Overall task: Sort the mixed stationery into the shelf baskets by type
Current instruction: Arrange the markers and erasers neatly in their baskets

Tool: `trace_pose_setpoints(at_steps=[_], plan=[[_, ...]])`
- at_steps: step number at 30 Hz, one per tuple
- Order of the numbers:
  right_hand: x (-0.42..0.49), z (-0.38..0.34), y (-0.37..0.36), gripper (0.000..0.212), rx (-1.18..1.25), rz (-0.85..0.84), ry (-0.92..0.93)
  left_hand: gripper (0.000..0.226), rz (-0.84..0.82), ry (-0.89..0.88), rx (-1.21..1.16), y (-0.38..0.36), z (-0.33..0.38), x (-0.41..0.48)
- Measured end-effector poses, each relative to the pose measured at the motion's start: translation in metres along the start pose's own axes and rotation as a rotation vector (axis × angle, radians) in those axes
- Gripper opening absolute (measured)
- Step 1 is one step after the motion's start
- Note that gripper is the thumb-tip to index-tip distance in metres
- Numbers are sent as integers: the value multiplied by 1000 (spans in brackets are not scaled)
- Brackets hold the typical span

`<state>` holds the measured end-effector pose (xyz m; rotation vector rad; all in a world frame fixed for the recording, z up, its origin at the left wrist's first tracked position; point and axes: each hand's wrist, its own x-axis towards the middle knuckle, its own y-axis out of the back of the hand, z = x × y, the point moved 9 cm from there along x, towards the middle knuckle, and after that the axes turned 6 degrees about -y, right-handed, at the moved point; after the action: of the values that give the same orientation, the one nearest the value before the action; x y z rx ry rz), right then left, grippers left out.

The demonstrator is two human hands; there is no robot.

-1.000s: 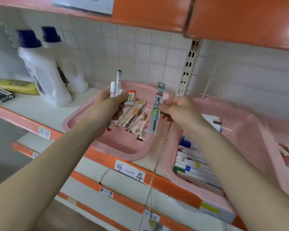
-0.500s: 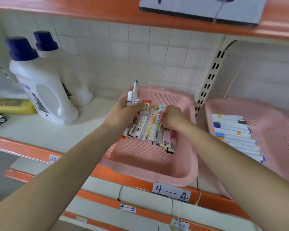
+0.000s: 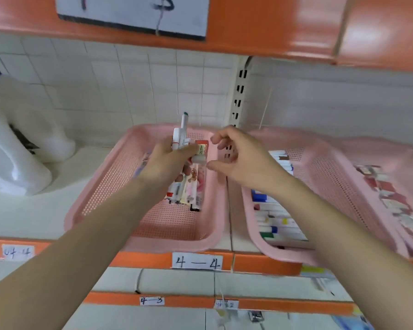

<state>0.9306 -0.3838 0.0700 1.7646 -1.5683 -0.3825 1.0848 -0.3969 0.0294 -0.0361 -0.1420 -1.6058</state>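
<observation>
My left hand (image 3: 167,160) grips two markers (image 3: 180,134) and an eraser (image 3: 200,152) over the pink basket (image 3: 100,186); my right hand (image 3: 241,160) hovers empty, fingers spread. Loosely pinched, the eraser could drop among the pen packets (image 3: 194,186).

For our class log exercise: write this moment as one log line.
left hand: grips markers and eraser | right hand: empty, beside eraser | left basket: packaged pens inside

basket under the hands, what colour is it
The basket is pink, with perforated walls; head view.
</observation>
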Motion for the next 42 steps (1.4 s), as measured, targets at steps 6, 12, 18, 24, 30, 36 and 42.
trace_pose_setpoints(at_steps=[6,12,18,24,30,36,42], plan=[[-59,43,79,34,-214,115,36,10,-67,-54,57,-113,14,-16],[-117,98,153,32,-250,154,33,16,-164,-75,131,-228,24,-40],[-167,172,234,23,-209,210,-77,11,-191,-1,50,-309,24,-57],[-198,253,283,29,-336,-7,-293,14,-160,25,28,-352,24,-62],[-214,300,285,27,-452,-240,-411,17,-158,63,52,-382,17,-65],[-215,319,279,18,-418,-245,-429,19,-226,57,112,-401,12,-67],[-197,326,269,22,-423,-204,-380,15,-258,68,104,-409,10,-67]])
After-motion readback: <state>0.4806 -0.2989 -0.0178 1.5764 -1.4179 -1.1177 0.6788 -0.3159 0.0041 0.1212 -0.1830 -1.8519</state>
